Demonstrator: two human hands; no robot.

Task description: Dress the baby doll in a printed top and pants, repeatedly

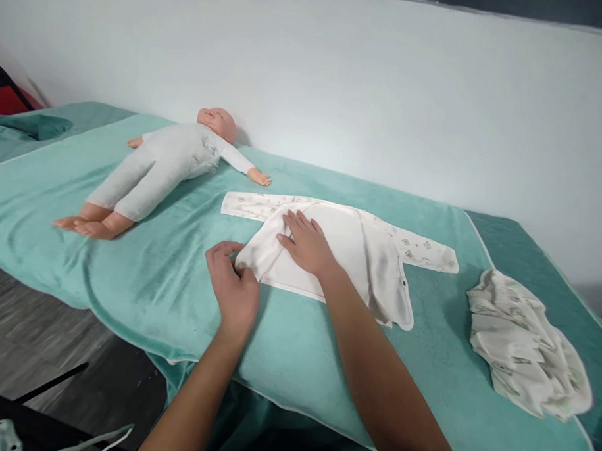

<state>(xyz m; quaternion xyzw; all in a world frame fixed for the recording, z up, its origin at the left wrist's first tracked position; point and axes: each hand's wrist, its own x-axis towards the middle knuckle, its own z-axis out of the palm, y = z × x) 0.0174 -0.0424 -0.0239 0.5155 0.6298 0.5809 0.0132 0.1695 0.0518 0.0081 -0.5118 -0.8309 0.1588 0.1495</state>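
White shirt point(343, 237) under right hand point(307, 244), left hand point(234, 285) at edge, 1 doll point(168, 155) nearby

shirt point(341, 233) partly hidden under right fingers point(292, 221), sleeve print point(241, 199) beyond them too small to tell, forearms point(370, 366) behind them cut off below

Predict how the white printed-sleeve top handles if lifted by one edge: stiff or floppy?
Likely floppy: the top creases near the left hand at its corner. Probably light, since it looks thin, lying mostly flat on the teal sheet. Its rumpled edge at picture right suggests sagging.
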